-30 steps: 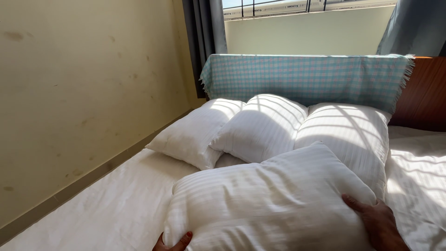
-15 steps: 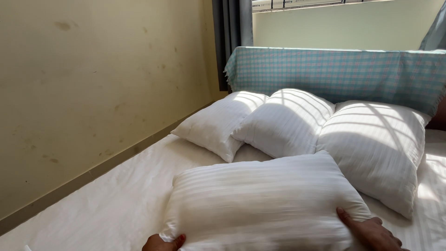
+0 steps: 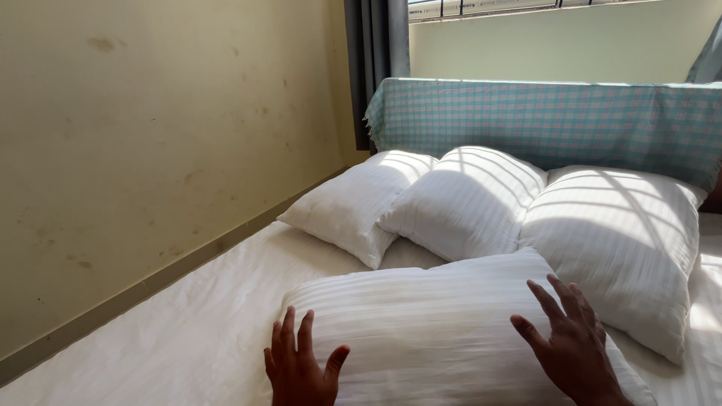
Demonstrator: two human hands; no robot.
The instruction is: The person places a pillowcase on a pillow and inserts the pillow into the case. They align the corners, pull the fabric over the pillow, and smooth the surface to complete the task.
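Observation:
A white striped pillow [image 3: 436, 331] lies flat on the white bed sheet [image 3: 188, 338] at the front. My left hand [image 3: 299, 365] rests at its near left corner with fingers spread. My right hand [image 3: 568, 346] lies on its right side, fingers apart and palm down. Neither hand grips it. Behind it, three white pillows lean in a row: a left pillow [image 3: 353, 203], a middle pillow [image 3: 466, 199] and a right pillow [image 3: 620, 240].
A teal checked cloth [image 3: 549, 120] drapes over the headboard behind the pillows. A yellowish wall [image 3: 150, 135] runs along the bed's left side. A dark curtain [image 3: 376, 53] hangs in the corner below a window.
The front pillow has come down flat onto the bed. Both hands have let go of its edges and now lie open on top of it. The view has shifted left.

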